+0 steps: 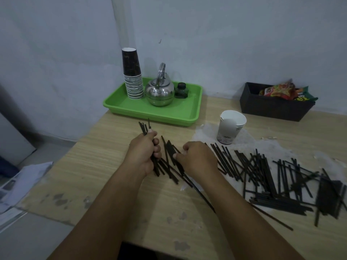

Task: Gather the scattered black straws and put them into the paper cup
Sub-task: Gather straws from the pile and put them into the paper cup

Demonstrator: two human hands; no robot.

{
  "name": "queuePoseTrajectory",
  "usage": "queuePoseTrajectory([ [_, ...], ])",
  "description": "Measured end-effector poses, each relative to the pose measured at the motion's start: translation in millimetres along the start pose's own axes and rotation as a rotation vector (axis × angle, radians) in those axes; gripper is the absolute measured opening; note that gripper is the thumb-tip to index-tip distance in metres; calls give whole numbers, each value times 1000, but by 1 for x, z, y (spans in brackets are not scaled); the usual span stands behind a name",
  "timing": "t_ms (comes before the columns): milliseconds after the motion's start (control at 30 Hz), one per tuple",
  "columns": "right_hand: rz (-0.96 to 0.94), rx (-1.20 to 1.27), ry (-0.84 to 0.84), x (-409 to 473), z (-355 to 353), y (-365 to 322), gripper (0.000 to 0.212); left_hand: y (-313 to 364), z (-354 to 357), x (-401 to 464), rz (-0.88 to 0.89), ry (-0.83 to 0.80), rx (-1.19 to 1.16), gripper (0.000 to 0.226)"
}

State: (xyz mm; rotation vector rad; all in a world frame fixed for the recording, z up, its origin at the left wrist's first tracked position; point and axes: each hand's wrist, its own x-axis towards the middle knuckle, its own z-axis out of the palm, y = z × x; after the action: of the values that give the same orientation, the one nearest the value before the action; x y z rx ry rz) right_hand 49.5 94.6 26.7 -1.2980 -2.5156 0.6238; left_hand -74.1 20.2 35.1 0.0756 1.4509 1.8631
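Many black straws [272, 177] lie scattered over the right half of the wooden table [105, 166]. My left hand [143, 152] is closed around a bundle of black straws [144, 127] whose tips stick out above and below the fist. My right hand [197, 158] rests just to its right, fingers pinching a few straws [170, 152] that lie on the table. A white paper cup [230, 128] stands upright behind my right hand, with nothing visible inside it.
A green tray [165, 111] at the back holds a stack of dark paper cups [132, 76], a steel kettle [159, 91] and a small dark jar [181, 91]. A black box [272, 107] of snack packets sits at the back right. Papers [22, 182] lie off the table's left edge.
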Motion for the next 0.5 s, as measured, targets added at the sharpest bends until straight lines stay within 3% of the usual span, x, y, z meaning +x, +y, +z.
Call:
queuePoseTrajectory([
  [167, -61, -132, 30, -3, 5, -3, 34, -3, -3, 2, -14, 11, -4, 18],
  [300, -48, -163, 24, -6, 5, -9, 14, -4, -2, 2, -30, 15, -24, 17],
  [500, 36, -175, -77, -6, 0, -15, 19, -5, 0, -1, -42, 19, -26, 17],
])
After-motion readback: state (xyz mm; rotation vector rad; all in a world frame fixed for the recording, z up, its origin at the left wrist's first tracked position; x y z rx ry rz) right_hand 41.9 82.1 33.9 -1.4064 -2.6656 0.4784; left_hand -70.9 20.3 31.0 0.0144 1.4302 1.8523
